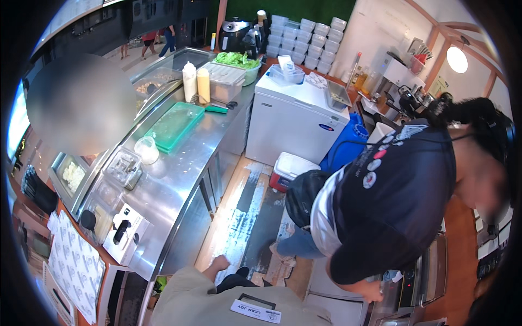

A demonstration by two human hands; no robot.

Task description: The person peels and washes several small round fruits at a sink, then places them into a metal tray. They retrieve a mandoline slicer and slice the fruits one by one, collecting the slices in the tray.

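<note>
My left hand (219, 263) hangs low in front of my khaki shirt, over the floor beside the steel counter (179, 187). Its fingers look curled in, and no object shows in them. My right hand is out of the picture. On the counter lie a green cutting board (174, 126) and a green-handled knife (216, 109). Near the board stand a white squeeze bottle (189, 81), a yellow squeeze bottle (203, 86) and a whitish tub (146, 150). A clear container (123, 167) sits closer to me, by a white box (126, 233).
A co-worker (391, 190) in a dark shirt bends over the right-hand worktop. A white chest freezer (293, 122), a red-and-white cooler (293, 168) and a blue drum (348, 142) border the aisle. Stacked plastic containers (304, 43) and a bowl of lettuce (239, 64) stand at the back.
</note>
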